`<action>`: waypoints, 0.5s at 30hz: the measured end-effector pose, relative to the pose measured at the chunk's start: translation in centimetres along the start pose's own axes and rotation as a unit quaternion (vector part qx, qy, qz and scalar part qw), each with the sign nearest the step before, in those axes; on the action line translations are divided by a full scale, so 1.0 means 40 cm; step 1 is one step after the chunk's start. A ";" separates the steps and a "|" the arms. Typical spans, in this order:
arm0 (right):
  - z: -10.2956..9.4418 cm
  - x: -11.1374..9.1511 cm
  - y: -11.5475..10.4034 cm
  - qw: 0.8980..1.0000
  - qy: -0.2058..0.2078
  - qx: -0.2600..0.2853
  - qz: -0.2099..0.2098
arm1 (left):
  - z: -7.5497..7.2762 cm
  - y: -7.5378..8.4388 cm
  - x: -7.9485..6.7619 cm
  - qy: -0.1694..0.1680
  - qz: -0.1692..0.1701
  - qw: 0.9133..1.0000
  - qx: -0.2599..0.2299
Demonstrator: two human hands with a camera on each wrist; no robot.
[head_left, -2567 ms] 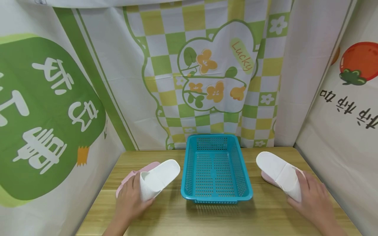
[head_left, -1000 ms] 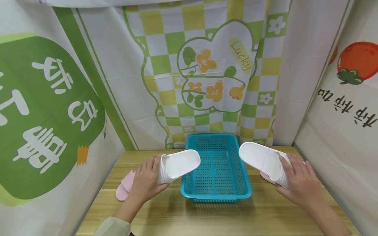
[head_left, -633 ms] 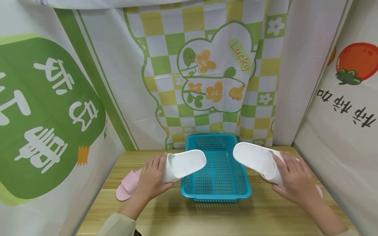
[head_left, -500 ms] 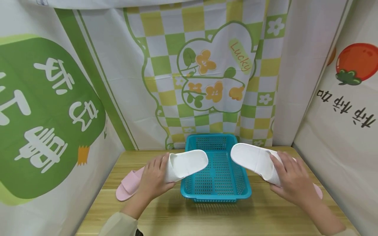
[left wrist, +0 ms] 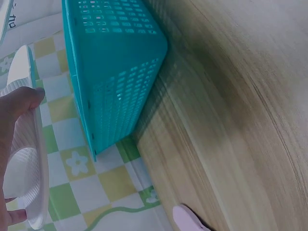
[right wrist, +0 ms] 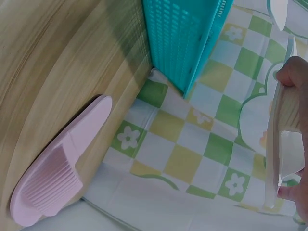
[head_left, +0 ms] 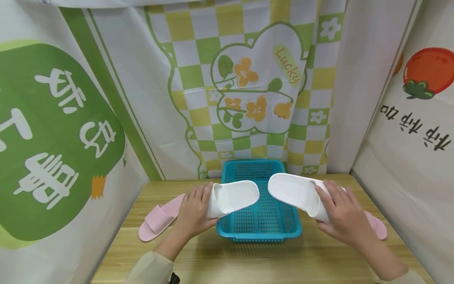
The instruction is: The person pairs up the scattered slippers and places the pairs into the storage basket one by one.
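My left hand (head_left: 195,211) grips a white slipper (head_left: 237,196) by its ribbed strap, the open heel end pointing right over the teal basket (head_left: 259,237). A second white slipper (head_left: 289,189) is held by its strap in my right hand (head_left: 342,215), its heel end pointing left over the basket. The two heels face each other, a small gap apart. Both wrist views show the slippers raised well above the table, thumb and fingers at their edges. One pink slipper (head_left: 157,221) lies on the table behind my left hand; another pink slipper (right wrist: 62,166) lies at the right, partly hidden by my right hand in the head view.
The wooden table (head_left: 244,266) carries the basket near its back edge, against a green-and-yellow checked cloth (head_left: 227,130). Printed cloth walls (head_left: 64,130) rise at the left and right sides.
Both white slippers have been lifted from beside the pink ones and moved inward over the basket. Over the last half second they have come closer together, uncovering more of the pink slippers.
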State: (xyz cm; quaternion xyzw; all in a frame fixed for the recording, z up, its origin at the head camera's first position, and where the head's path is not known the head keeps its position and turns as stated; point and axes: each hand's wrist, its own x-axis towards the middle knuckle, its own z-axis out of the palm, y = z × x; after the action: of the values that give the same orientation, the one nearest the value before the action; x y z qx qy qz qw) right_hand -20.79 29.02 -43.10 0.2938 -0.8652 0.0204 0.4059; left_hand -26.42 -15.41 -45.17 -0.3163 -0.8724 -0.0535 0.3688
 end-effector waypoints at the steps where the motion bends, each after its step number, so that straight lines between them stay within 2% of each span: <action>1: 0.001 0.003 -0.002 1.000 -0.001 0.000 -0.004 | 0.002 0.002 0.003 0.001 0.002 1.000 -0.001; 9: 0.010 0.034 -0.023 0.999 0.009 0.008 -0.041 | 0.006 0.020 0.025 -0.001 0.016 1.000 0.002; 15: 0.018 0.048 -0.038 0.998 -0.001 0.011 -0.060 | 0.008 0.030 0.030 -0.005 0.022 1.000 0.006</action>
State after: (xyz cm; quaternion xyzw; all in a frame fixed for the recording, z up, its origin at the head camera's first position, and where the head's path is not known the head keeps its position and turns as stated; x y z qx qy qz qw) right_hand -21.45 26.62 -42.51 0.3499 -0.8459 0.0056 0.4026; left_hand -26.54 -13.75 -44.76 -0.3332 -0.8674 -0.0387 0.3675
